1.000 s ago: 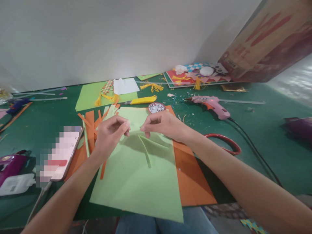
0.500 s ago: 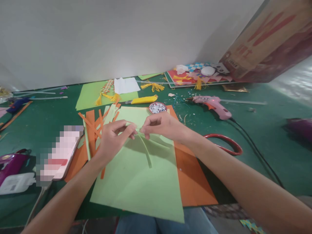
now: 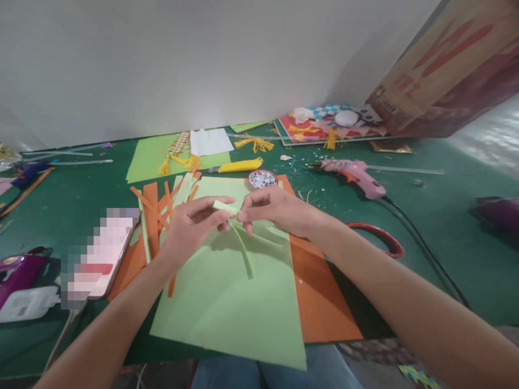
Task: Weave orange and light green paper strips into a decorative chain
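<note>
Between my two hands is a light green paper strip (image 3: 226,207), its short upper part lying flat and pale. My left hand (image 3: 198,221) pinches it from the left with thumb and fingers. From the right, the thumb and fingertips of my right hand (image 3: 267,208) close on its other end. Narrow tails of the strip hang below the fingers over a light green paper sheet (image 3: 227,308). How the strip is folded at the fingertips is hidden. An orange sheet (image 3: 320,302) lies partly under the green one.
Orange and green paper strips (image 3: 152,216) lie at the left, beside a phone (image 3: 101,254). Behind the sheet are a yellow box cutter (image 3: 241,165) and a small dish of sequins (image 3: 263,179). A pink glue gun (image 3: 357,175) and red scissor handles (image 3: 395,248) lie at the right.
The strip's upper part has come up into view above my left thumb. My right hand has shifted slightly right. The hanging tails stay almost in place.
</note>
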{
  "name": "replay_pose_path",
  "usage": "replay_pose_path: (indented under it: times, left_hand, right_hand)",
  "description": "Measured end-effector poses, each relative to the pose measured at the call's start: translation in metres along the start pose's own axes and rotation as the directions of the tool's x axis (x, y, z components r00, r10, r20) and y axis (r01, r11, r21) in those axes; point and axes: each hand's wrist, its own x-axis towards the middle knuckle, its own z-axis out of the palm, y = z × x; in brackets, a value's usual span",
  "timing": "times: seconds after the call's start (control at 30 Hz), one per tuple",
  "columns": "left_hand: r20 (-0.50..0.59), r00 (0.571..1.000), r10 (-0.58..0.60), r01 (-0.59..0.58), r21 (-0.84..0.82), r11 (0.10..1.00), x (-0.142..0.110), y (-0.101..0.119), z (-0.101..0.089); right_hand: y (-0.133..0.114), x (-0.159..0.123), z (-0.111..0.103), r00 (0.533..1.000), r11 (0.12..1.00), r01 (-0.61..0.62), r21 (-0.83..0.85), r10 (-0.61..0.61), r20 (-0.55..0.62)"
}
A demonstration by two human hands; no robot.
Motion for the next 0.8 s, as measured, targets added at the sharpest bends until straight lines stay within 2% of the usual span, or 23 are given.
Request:
replay_pose_path:
  times: [0.13,0.23,0.43,0.8]
  left_hand:
    - [0.086,0.996,-0.033,0.047,-0.166,0.985,-0.0003,-0.0041,-0.0025]
    - [0.112,0.992,-0.05,0.075,-0.232,0.97,-0.0019,-0.0047,-0.0022]
    - [0.071,0.997,-0.031,0.045,-0.207,0.977,-0.0031,-0.0026,-0.0003]
    - [0.031,0.998,0.055,-0.05,-0.146,0.988,-0.002,-0.0012,0.0]
  right_hand:
    - [0.0011,0.0005,-0.0023,0.987,0.991,-0.06,0.115,0.042,0.152]
    - [0.002,0.001,-0.0025,0.984,0.984,-0.086,0.157,0.06,0.168]
    - [0.0017,0.0005,-0.0017,0.983,0.988,-0.115,0.104,0.098,0.158]
    - [0.0054,0.001,-0.0037,0.984,0.993,-0.088,0.082,0.074,0.164]
